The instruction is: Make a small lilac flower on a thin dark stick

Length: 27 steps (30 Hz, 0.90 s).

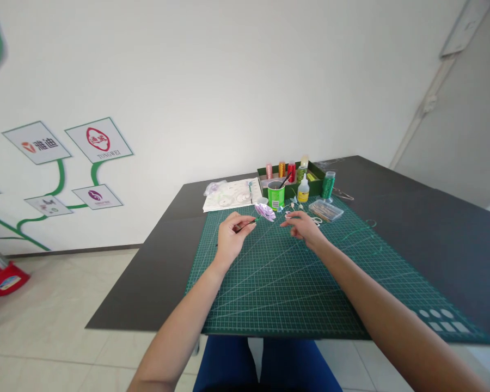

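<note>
Lilac flower (265, 212) held out from your left grip (231, 234)

Your left grip is clamped on a thin, dark stem-like piece (245, 226), and the flower sits just past your fingertips, to their right. Its long axis slants from inside your grip up and away to the right, the bloom pointing toward your right grip (304, 227). That one hovers on the flower's far side, fingers bent; whether they pinch anything, you cannot tell.

Below both grips lies a green gridded cutting mat (261, 277) on a dark table (155, 267). Beyond your left grip are white sheets (228, 200); between and beyond the two stand a green can (276, 198) and a glue bottle (303, 191). A clear plastic case (326, 210) lies beyond your right grip. A white wall (228, 81) rises behind, with pale tiled floor (57, 316) well to your left.

The flower's rounded head is pale purple with whitish, layered petals, and green shows at its base.
</note>
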Motion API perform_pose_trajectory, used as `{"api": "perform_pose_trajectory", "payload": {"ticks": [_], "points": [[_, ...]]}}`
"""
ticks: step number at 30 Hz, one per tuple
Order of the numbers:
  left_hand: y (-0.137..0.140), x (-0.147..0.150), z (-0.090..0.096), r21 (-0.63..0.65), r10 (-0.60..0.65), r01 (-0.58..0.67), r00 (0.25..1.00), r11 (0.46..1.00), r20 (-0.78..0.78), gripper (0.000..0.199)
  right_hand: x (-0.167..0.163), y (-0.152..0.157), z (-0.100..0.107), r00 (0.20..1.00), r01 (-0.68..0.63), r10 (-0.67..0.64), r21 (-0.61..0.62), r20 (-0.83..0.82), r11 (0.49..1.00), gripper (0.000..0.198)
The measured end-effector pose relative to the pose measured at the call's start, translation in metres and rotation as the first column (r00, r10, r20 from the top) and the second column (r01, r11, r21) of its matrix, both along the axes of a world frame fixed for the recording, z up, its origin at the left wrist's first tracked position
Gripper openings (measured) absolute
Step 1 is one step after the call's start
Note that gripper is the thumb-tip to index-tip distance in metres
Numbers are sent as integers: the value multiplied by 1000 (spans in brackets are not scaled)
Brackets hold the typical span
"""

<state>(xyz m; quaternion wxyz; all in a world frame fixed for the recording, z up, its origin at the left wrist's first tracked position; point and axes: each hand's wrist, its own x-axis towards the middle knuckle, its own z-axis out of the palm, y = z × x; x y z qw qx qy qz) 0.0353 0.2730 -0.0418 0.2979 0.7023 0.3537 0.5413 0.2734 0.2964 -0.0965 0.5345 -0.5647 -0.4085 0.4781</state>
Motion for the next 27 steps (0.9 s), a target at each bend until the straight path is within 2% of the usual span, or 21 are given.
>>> {"api": "perform_pose_trajectory", "payload": {"ticks": [2,4,5,7,10,12,14,20,27], "points": [[1,1,0,-3,6,-6,1000,1000,-7,15,0,1,-1,988,106,-121,142,101,984,27],[2,2,0,2,22,-21,1000,1000,-12,13,-5,-2,1,981,52,-110,335,158,941,27],[2,3,-1,6,29,-29,999,1000,-16,12,-10,-6,3,985,-19,-53,406,165,914,29],[2,4,-1,14,38,-38,999,999,-28,10,-24,-14,7,980,-194,148,459,135,867,35],[1,7,-2,37,42,-40,998,999,-56,12,-46,-29,12,897,-387,441,438,-22,811,33],[-1,10,-3,61,40,-36,996,997,-77,17,-59,-38,15,842,-435,527,431,-116,790,29],[-3,13,-5,75,35,-28,994,997,-102,21,-68,-45,16,835,-402,517,433,-187,807,30],[-7,20,-11,66,10,-1,991,998,-136,22,-78,-50,20,863,-190,339,379,-375,905,37],[-2,23,-13,52,-11,21,982,998,-191,23,-79,-51,19,902,-61,178,293,-394,954,39]]}}
